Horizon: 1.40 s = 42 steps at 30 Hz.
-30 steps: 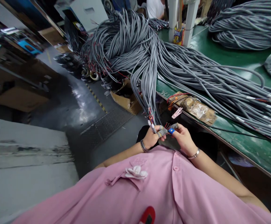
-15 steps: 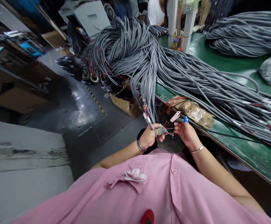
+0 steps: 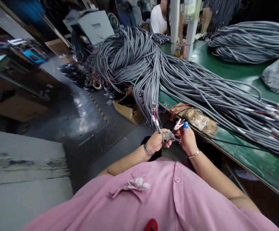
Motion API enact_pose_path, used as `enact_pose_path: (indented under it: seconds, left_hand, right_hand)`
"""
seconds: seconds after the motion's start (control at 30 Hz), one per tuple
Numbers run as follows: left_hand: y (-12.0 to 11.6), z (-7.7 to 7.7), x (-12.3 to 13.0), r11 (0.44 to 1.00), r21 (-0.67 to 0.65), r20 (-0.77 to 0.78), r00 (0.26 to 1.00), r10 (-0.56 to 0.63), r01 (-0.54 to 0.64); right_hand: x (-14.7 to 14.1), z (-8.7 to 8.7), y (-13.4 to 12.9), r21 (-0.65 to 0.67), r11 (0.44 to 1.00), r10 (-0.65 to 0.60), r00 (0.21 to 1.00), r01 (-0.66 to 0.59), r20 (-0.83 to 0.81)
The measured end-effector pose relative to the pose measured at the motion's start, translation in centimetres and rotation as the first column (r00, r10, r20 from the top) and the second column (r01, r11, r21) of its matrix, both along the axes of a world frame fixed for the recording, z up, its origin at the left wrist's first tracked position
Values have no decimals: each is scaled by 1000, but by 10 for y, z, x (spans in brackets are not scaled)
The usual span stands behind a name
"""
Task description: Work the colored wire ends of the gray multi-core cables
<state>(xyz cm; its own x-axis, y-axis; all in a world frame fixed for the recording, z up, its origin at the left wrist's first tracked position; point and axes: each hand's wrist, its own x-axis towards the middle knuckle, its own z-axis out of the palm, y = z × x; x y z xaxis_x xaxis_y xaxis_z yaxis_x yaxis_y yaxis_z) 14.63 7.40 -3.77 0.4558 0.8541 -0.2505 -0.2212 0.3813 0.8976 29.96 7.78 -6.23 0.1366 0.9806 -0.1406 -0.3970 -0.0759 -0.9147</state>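
Grey multi-core cable (image 3: 159,128) is gripped in my left hand (image 3: 156,141), whose thumb wears a grey cover. Thin coloured wires (image 3: 177,137) fan out from the cable's stripped end, past that thumb. Close on their right is my right hand (image 3: 188,139), its fingers curled in at the wire tips. It wears a blue thumb cover (image 3: 185,125). A pink clip (image 3: 178,124) sticks up at this thumb and looks pinched there; the fingers partly hide the grip. White sleeves (image 3: 155,120) mark other cable ends just behind my left hand.
Long bundles of grey cable (image 3: 192,73) lie along the green bench (image 3: 228,75). A taped board (image 3: 197,120) sits at the bench edge. Below stands an open cardboard box (image 3: 127,110). A coiled cable pile (image 3: 252,41) and a person in white (image 3: 158,19) are farther back.
My right hand has moved left, up against the wire ends. The pink clip now shows spread in a V shape. My left hand keeps its hold on the cable.
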Motion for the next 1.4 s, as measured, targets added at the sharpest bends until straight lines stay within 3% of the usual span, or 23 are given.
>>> enact_pose_path:
  seconds: [0.1,0.17,0.5,0.7,0.87,1.1,1.3,1.4]
  left_hand:
    - [1,0,2,1000,-4,0,1000,-9,9]
    - [2,-1,2,1000,-5,-4,1000,-10,10]
    - [1,-7,3,1000,-17,-36,999,-4,4]
    - [-4,-7,1,1000,5,-18,1000,18,-18]
    - [-16,-3,-3,997,30,-19,997,70,-70]
    - [-19,3,1,986,35,5,987,164,-164]
    - [-12,2,5,990,15,0,990,140,-140]
    - [-10,2,5,991,7,-11,991,136,-136]
  right_hand:
    - [0,4,3,-95,981,149,974,-167,-172]
    - [1,7,6,-115,970,182,952,-216,-248]
    - [-7,2,12,-96,991,54,935,-93,-350]
    - [-2,8,5,-130,966,164,919,-223,-358]
    - [3,11,0,-66,945,265,866,-321,-424]
    - [5,12,1,-11,984,162,916,-178,-367]
    - [4,3,7,18,990,137,935,-139,-327]
    - [3,0,11,1,982,176,918,-188,-356]
